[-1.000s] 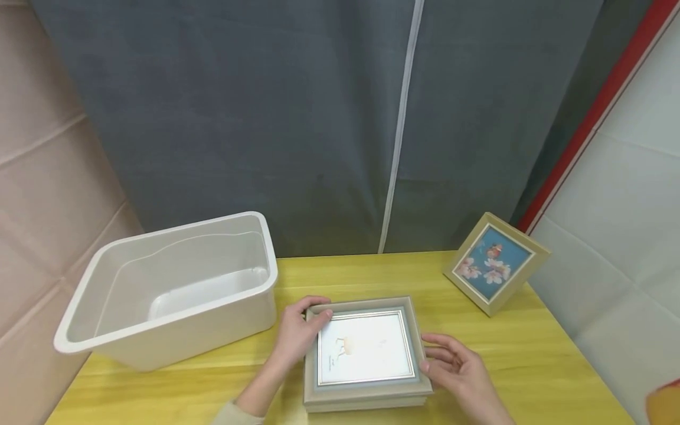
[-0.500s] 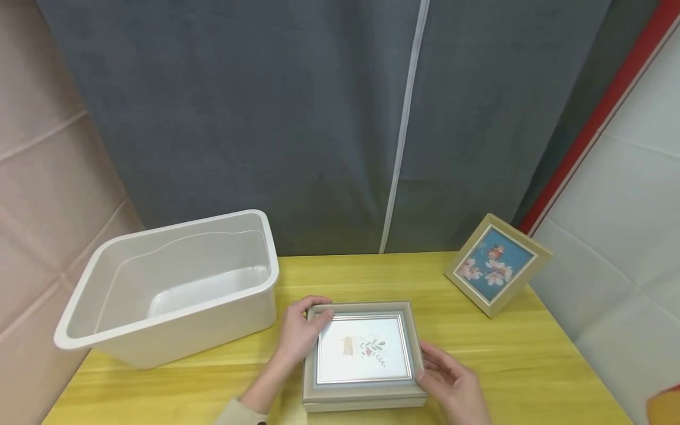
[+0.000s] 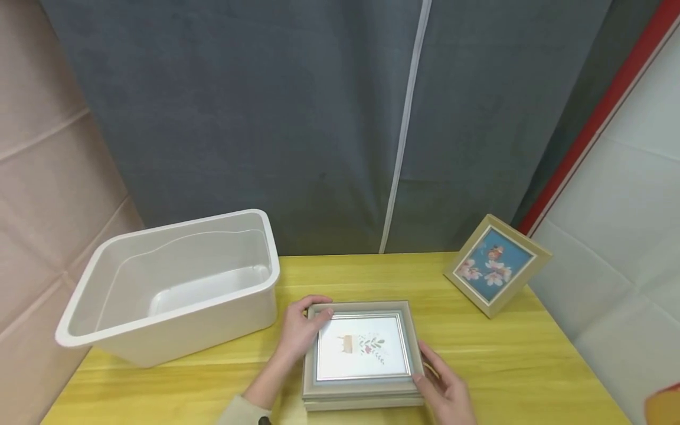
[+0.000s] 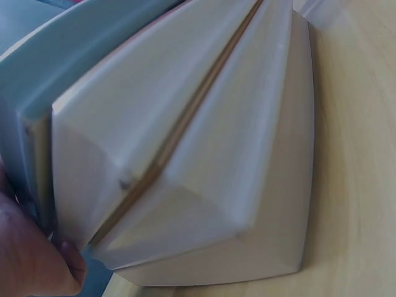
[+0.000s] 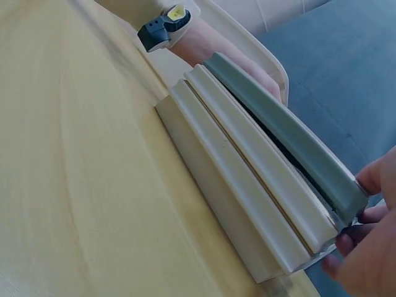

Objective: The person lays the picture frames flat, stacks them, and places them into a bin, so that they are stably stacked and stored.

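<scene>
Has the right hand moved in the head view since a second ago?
Yes. The right hand has shifted left and slightly toward the person, farther from the standing flower picture frame, which has stayed put.

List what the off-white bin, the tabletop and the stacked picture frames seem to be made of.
Off-white bin: probably molded plastic, faintly glossy, given its rounded, seamless corners and rolled rim.
Tabletop: wood or wood-look laminate, smooth; grain streaks show, but not which.
Stacked picture frames: perhaps painted wood or plastic, satin; even color and shaped edge profiles leave it open.
</scene>
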The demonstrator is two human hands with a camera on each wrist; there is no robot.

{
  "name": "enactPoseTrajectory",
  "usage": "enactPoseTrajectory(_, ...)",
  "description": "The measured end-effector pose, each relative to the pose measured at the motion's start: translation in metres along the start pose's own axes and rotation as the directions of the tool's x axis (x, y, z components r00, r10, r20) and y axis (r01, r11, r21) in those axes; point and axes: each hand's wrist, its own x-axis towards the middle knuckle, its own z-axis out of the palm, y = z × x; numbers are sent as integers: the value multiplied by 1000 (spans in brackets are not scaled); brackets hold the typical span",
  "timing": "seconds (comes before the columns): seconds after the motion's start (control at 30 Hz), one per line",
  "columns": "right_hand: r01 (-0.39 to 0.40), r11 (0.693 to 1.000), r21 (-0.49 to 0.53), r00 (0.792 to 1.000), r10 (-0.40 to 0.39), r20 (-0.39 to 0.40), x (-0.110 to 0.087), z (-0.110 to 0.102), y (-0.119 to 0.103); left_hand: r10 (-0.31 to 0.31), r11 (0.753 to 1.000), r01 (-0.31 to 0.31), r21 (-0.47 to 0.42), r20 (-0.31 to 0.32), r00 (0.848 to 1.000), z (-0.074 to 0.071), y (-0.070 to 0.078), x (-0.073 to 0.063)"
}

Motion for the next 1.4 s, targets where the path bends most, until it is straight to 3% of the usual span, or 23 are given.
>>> enactPoseTrajectory(0.2, -11, 995, -100, 1000, 10, -10, -1, 3, -1, -22, 999, 22, -32, -4, 1000, 0, -2, 1)
enactPoseTrajectory(0.37, -19, 997, -69, 1000, 18, -7, -2, 4, -2, -34, 998, 34, -47, 1, 999, 0, -2, 1)
enactPoseTrajectory(0.6, -91, 994, -58, 996, 91, -4, -4, 3, -4, -44, 998, 45, -35, 3, 999, 2, -3, 1)
enactPoseTrajectory(0.9, -50, 999, 10, 999, 50, -1, -6, 2, 0, -44, 998, 45, -47, 5, 999, 3, -4, 2)
enactPoseTrajectory(1.4, -165, 986, 31, 986, 165, 19, -7, 1, 0, -57, 997, 57, -59, 11, 998, 4, -4, 1)
